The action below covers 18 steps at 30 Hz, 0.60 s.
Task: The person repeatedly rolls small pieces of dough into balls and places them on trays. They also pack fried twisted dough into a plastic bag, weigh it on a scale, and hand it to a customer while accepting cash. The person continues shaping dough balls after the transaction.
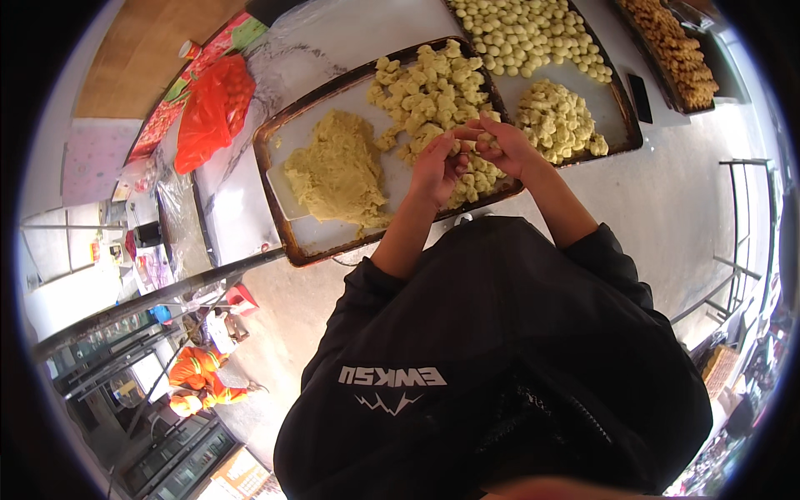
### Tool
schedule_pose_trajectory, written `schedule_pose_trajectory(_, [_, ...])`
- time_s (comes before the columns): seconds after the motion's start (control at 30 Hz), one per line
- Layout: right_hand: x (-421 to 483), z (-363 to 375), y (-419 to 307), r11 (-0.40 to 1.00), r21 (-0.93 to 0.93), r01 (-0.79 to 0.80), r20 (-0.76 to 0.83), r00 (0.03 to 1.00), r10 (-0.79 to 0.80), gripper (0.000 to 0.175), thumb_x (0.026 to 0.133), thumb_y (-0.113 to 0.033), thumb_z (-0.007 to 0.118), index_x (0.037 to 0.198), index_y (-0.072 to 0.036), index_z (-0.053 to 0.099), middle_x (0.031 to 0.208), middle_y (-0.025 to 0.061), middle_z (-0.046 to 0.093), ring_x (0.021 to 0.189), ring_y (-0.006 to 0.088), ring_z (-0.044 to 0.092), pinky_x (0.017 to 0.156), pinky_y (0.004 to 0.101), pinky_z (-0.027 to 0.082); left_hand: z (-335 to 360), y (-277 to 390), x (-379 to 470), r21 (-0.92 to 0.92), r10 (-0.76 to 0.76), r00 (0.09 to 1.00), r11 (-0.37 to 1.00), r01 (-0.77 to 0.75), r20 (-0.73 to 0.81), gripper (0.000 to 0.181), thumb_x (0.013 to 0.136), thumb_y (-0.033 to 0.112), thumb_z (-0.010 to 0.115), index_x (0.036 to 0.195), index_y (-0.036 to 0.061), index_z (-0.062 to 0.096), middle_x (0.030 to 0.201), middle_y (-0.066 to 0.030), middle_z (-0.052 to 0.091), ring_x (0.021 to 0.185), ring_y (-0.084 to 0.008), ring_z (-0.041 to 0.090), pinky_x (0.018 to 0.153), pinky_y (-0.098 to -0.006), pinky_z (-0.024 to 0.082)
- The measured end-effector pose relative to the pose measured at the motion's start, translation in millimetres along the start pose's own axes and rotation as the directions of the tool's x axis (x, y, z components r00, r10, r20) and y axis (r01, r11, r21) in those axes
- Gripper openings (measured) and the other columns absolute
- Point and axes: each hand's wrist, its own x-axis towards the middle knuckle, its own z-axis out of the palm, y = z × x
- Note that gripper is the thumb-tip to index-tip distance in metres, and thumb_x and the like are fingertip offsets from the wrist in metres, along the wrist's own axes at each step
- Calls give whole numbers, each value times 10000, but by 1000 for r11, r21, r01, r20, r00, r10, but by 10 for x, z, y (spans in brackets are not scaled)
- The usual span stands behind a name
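My left hand [439,167] and my right hand [507,145] are close together above a dark-rimmed baking tray [294,253]. A small piece of yellow dough [455,149] is pinched in the left fingers. The right fingers hold another dough piece [490,141], partly hidden by them. Beneath the hands, rough chunks of dough [431,87] are heaped on the tray. A large dough mass [337,169] lies left of them, partly over a flat white slab [284,190]. Beside my right hand, a second tray [627,125] carries a heap of small dough lumps [556,115] and many smooth dough balls [525,31].
A black phone [640,99] lies right of the second tray, near a tray of brown, knobbly food [675,50]. A red plastic bag [215,112] and a paper cup [189,50] are on the left. A person in orange workwear [200,378] is at lower left.
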Motion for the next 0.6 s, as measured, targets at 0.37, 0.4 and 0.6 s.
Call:
schedule_pose_trajectory(0.37, [614, 708, 928, 650, -752, -109, 15, 983, 182, 248, 869, -209, 598, 978, 9, 553, 849, 85, 615, 649, 124, 530, 492, 256, 414, -805, 386, -1307, -87, 399, 875, 896, -436, -274, 334, 964, 165, 459, 1259, 8, 476, 1078, -137, 586, 842, -166, 546, 733, -279, 454])
schedule_pose_trajectory(0.4, [649, 763, 987, 606, -782, -146, 4, 971, 239, 252, 863, -216, 606, 961, 12, 564, 830, 79, 618, 651, 123, 541, 495, 262, 417, -870, 397, -1408, -102, 421, 852, 877, -470, -312, 341, 970, 173, 454, 1267, 6, 467, 1085, -141, 581, 846, -166, 544, 734, -279, 456])
schedule_pose_trajectory(0.6, [880, 861, 1380, 313, -943, 116, 121, 993, -5, 290, 819, -276, 657, 898, 2, 632, 669, 78, 601, 580, 120, 579, 506, 298, 441, -1041, 284, -1690, -63, 483, 787, 836, -544, -384, 340, 985, 155, 420, 1282, -10, 434, 1078, -132, 566, 864, -164, 539, 747, -265, 464])
